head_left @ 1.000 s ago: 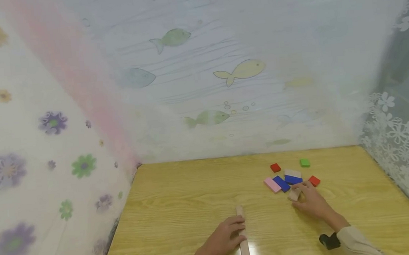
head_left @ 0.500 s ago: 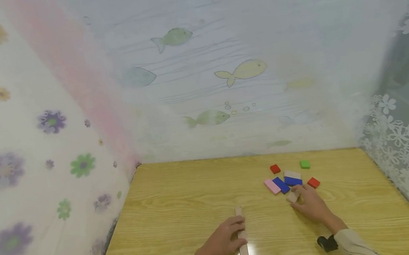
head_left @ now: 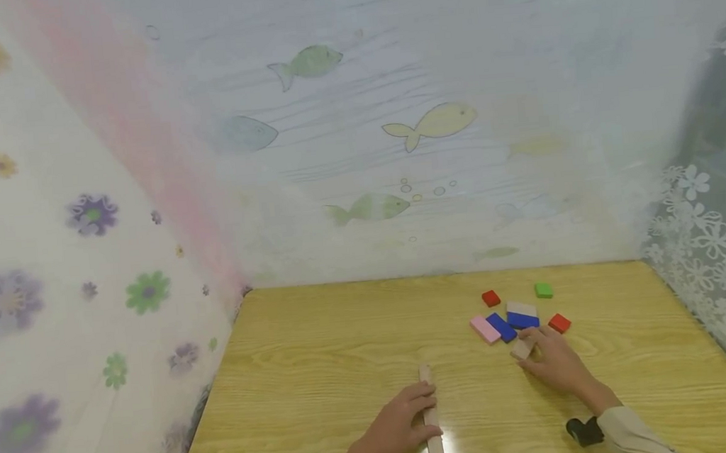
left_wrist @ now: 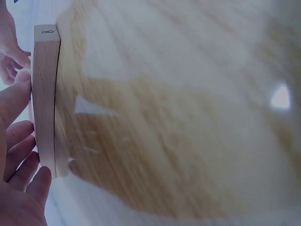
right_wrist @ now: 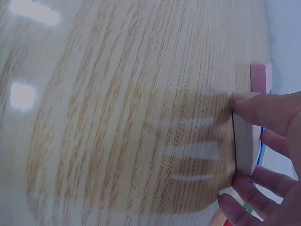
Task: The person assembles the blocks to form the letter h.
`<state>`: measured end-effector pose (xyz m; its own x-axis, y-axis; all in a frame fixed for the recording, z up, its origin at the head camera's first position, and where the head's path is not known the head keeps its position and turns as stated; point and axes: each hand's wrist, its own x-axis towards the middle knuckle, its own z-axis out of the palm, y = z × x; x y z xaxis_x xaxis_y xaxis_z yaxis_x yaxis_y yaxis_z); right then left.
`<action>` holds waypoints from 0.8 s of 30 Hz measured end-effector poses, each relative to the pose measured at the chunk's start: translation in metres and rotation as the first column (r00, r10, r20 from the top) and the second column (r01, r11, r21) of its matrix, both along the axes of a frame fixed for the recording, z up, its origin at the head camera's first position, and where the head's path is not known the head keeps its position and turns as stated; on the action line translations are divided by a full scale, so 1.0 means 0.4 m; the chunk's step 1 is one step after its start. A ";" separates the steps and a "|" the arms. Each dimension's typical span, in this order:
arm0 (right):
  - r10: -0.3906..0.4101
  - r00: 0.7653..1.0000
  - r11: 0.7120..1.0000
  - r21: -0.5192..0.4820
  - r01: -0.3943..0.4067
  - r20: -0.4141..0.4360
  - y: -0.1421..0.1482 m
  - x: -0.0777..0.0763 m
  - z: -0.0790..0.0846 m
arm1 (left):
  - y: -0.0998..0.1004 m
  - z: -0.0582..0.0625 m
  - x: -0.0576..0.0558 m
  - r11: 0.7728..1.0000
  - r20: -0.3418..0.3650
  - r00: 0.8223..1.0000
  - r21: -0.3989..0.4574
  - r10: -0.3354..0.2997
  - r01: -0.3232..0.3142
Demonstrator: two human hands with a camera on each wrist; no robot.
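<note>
A long, narrow pale wooden block [head_left: 435, 450] lies lengthwise on the table. My left hand [head_left: 394, 423] rests on it from above, thumb and fingertips touching along its upper edge; the palm hides part of it. In the left wrist view, the block [left_wrist: 45, 94] bears a mark like an 8 on its end. Farther right, my right hand [head_left: 559, 364] pinches a short pale wooden block [head_left: 522, 348] at the table. The right wrist view has the thumb at one end of this block [right_wrist: 245, 141] and fingertips at the other.
Beyond the right hand lie a pink block [head_left: 486, 330], a blue block [head_left: 502, 327], a pale block [head_left: 521, 307] against another blue block [head_left: 524, 320], two red blocks [head_left: 491, 298] and a green block [head_left: 544, 290]. A black object [head_left: 585, 431] is by the right sleeve. Patterned walls border the table.
Both hands keep nearly the same place and hold. The whole head view shifts slightly; the blocks on the table stay where they were.
</note>
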<state>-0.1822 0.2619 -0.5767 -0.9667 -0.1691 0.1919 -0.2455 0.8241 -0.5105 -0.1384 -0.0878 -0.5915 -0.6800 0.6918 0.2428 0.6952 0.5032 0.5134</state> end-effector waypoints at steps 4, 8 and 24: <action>-0.001 1.000 1.000 -0.002 0.001 -0.015 0.003 0.001 -0.001 | 0.004 -0.004 0.000 1.000 0.000 1.000 0.028 -0.001 0.001; -0.002 1.000 1.000 -0.001 0.002 -0.017 0.007 0.000 -0.009 | 0.005 -0.005 0.003 0.999 0.001 1.000 0.032 0.005 -0.005; -0.007 1.000 0.999 -0.053 0.008 0.031 0.007 0.003 0.019 | -0.002 0.007 0.006 1.000 0.039 0.999 0.026 0.015 -0.016</action>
<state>-0.1810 0.2647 -0.5690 -0.9735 -0.1521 0.1709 -0.2231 0.7972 -0.5610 -0.1359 -0.0886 -0.5888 -0.6997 0.6749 0.2343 0.6669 0.4995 0.5529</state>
